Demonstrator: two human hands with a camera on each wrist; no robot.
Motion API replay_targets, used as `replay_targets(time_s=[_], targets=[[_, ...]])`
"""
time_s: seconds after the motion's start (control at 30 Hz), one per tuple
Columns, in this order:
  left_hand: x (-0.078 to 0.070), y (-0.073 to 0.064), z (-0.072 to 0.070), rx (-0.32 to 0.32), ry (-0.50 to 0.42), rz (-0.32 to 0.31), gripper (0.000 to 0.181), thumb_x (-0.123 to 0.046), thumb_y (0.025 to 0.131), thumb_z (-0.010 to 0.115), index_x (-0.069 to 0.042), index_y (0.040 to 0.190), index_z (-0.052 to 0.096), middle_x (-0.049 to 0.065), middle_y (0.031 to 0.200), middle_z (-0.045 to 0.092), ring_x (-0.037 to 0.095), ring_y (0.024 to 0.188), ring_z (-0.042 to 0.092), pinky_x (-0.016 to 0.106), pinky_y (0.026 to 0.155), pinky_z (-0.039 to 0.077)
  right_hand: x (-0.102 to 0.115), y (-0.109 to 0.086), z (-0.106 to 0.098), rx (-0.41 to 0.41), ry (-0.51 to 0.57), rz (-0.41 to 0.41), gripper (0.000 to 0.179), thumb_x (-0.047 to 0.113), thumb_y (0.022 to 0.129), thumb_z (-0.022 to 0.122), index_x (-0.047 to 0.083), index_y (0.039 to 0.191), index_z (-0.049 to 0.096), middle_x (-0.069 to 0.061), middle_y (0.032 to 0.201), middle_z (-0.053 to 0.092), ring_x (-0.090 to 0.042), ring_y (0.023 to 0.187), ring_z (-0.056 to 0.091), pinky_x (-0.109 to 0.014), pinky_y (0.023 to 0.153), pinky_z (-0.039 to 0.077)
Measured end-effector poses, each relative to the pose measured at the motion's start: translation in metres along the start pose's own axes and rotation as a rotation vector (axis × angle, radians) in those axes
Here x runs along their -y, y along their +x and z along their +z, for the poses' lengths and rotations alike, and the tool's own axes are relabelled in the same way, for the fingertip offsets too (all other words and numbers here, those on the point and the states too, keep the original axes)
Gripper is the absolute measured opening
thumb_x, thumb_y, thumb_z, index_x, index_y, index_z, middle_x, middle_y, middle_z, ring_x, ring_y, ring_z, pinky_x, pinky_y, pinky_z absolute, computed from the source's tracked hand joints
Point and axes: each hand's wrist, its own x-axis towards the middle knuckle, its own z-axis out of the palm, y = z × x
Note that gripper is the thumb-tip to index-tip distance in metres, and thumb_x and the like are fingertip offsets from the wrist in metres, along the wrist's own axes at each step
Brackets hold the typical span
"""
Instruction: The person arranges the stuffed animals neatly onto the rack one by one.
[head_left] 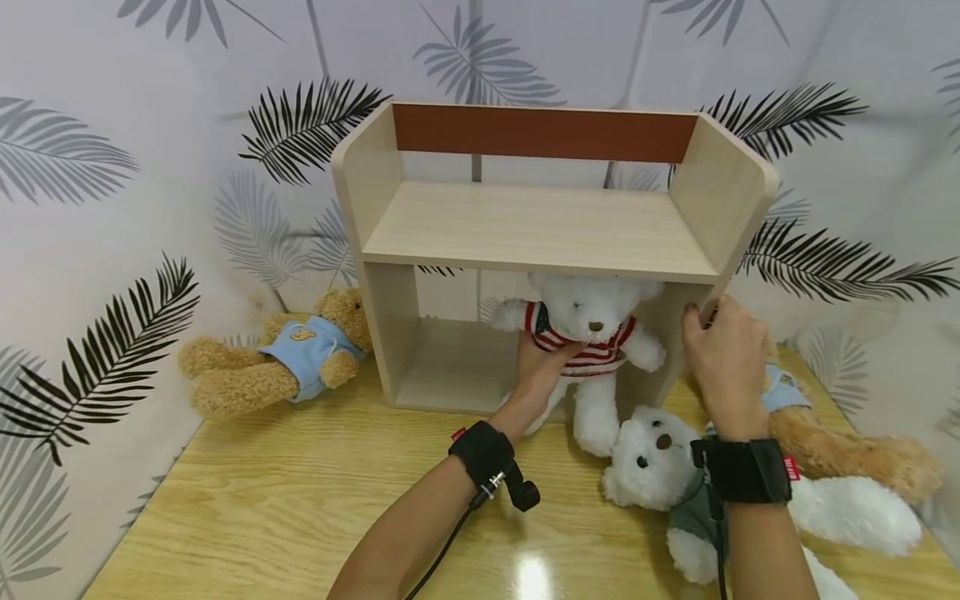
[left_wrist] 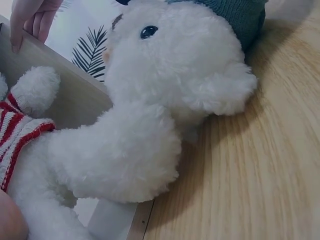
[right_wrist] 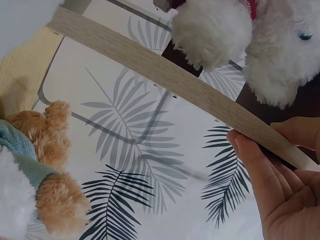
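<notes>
A white teddy bear (head_left: 588, 304) in a red-and-white striped shirt is upright in the lower right of a small wooden shelf (head_left: 525, 225), its legs reaching out over the front edge. My left hand (head_left: 536, 371) grips its body, the thumb across the shirt; the other fingers are hidden. In the left wrist view the bear's leg (left_wrist: 120, 155) fills the middle. My right hand (head_left: 727, 358) holds the shelf's right side panel, and the right wrist view shows thumb and fingers (right_wrist: 265, 185) on opposite faces of the panel edge (right_wrist: 165, 75).
A white bear in dark green (head_left: 652, 458) lies beneath my right forearm, in front of the shelf. Behind it lies a brown bear (head_left: 840, 437) in blue. Another brown bear (head_left: 307, 354) in a blue top lies against the shelf's left side. All rest on the wooden table (head_left: 300, 483).
</notes>
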Motion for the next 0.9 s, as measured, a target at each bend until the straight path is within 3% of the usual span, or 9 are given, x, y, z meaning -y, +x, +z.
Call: replay_targets(time_s=[0.23,0.9], targets=[[-0.001,0.003,0.006,0.008,0.035,-0.015,0.074,-0.018,0.080,0.086,-0.029,0.141,0.045,-0.012,0.130,0.054,0.011,0.121,0.052,0.031,0.101,0.044,-0.001,-0.001,0.000,-0.013,0.000,-0.022,0.031,0.011,0.096,0.055,0.002,0.067,0.050,-0.017,0.055,0.050,-0.038,0.048,0.050,-0.040,0.044,0.033],[0.000,0.014,0.018,0.002,0.007,-0.013,0.072,-0.015,0.081,0.085,-0.023,0.140,0.046,-0.010,0.129,0.055,0.012,0.121,0.052,0.030,0.102,0.043,0.001,0.001,-0.001,-0.004,-0.017,0.014,0.032,0.016,0.097,0.055,0.000,0.069,0.055,-0.020,0.061,0.057,-0.040,0.054,0.056,-0.043,0.048,0.039]])
